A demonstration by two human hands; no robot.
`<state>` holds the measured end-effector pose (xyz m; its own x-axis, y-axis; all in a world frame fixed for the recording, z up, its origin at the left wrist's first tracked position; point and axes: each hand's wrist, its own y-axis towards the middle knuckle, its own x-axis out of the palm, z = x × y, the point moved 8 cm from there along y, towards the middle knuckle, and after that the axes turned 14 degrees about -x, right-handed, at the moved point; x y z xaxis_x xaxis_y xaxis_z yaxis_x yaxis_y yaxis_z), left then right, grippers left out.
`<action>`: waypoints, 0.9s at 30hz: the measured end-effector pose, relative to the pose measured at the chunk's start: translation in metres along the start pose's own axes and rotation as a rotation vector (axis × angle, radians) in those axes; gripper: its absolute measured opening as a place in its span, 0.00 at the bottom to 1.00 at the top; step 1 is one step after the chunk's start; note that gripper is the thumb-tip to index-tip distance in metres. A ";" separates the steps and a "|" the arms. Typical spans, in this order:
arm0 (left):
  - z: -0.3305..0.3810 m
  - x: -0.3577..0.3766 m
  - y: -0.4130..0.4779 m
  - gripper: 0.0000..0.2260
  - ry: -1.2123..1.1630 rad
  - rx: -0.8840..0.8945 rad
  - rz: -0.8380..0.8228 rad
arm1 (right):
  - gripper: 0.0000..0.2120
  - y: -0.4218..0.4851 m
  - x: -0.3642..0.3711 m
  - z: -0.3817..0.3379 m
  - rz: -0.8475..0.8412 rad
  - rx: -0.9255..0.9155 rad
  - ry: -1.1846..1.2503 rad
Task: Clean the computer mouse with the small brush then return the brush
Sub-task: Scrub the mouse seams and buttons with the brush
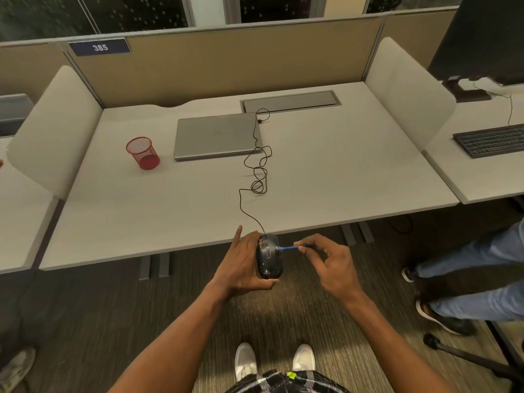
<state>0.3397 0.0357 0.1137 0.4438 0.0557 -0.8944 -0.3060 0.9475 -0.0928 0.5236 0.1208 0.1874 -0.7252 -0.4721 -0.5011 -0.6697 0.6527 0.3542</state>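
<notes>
My left hand (241, 263) grips a black computer mouse (268, 260) in the air just in front of the desk's near edge. Pale specks dot the mouse's lower shell. Its thin black cable (256, 171) loops back across the desk to the closed laptop. My right hand (329, 260) pinches a small blue brush (292, 247) between thumb and fingertips. The brush tip touches the right side of the mouse. A red mesh cup (143, 153) stands upright on the left part of the desk.
A closed grey laptop (217, 136) lies at the back of the grey desk (340, 177), before a cable flap (290, 101). White side dividers flank the desk. A black keyboard (490, 140) and monitor sit on the right-hand desk. Another person's legs (467, 265) stand at right.
</notes>
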 end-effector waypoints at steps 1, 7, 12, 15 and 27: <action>0.000 -0.001 0.000 0.53 0.001 0.001 0.003 | 0.06 -0.004 0.000 0.000 -0.018 -0.009 -0.005; -0.003 -0.002 -0.002 0.54 -0.037 -0.029 -0.004 | 0.08 -0.027 0.004 0.004 -0.153 0.003 -0.032; 0.001 0.002 -0.001 0.53 -0.027 -0.011 -0.012 | 0.08 -0.024 -0.003 0.003 -0.043 0.004 0.010; 0.003 0.004 0.000 0.52 -0.014 0.004 -0.011 | 0.08 -0.024 -0.007 0.001 0.032 -0.004 0.004; -0.005 0.016 0.002 0.55 -0.021 -0.036 -0.047 | 0.10 -0.044 0.021 -0.033 -0.074 -0.157 -0.098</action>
<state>0.3423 0.0367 0.0966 0.4756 0.0185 -0.8795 -0.3148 0.9372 -0.1505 0.5329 0.0624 0.1872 -0.6594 -0.4498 -0.6023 -0.7426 0.5146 0.4287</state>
